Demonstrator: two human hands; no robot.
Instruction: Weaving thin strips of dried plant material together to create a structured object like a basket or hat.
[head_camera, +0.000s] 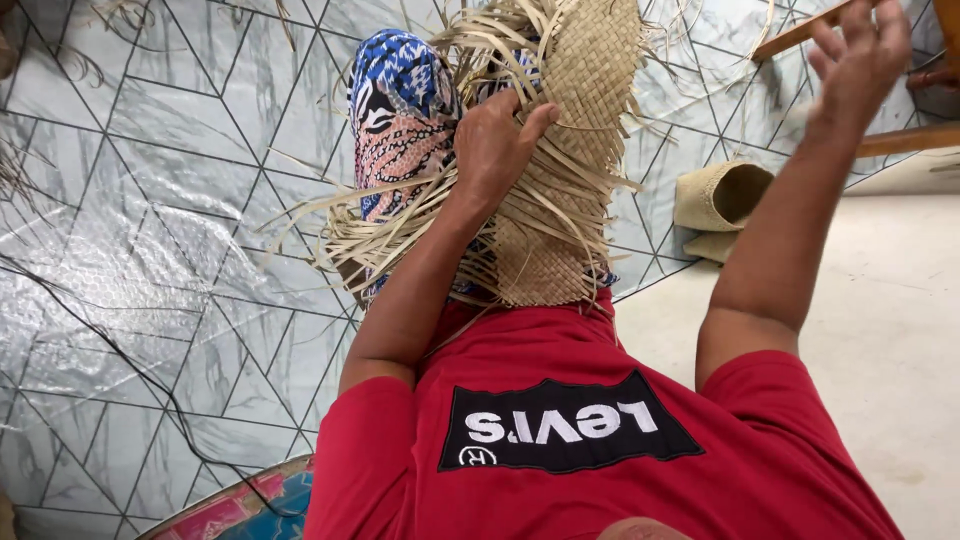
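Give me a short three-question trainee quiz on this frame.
1. True or false: the left hand grips the woven straw piece.
2. Where is the right hand? A) on the weave B) raised to the side, fingers spread, holding nothing C) on the floor
3. What lies on the floor right of the weave?

Key: 1 true. 2 B. 3 A small woven basket, on its side with its opening showing.

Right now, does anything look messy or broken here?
The woven straw piece on the lap is neatly plaited in the middle, but loose strips stick out from its edges in every direction. The left hand presses on it; the right hand is raised, fingers spread. Nothing looks torn or spilled.
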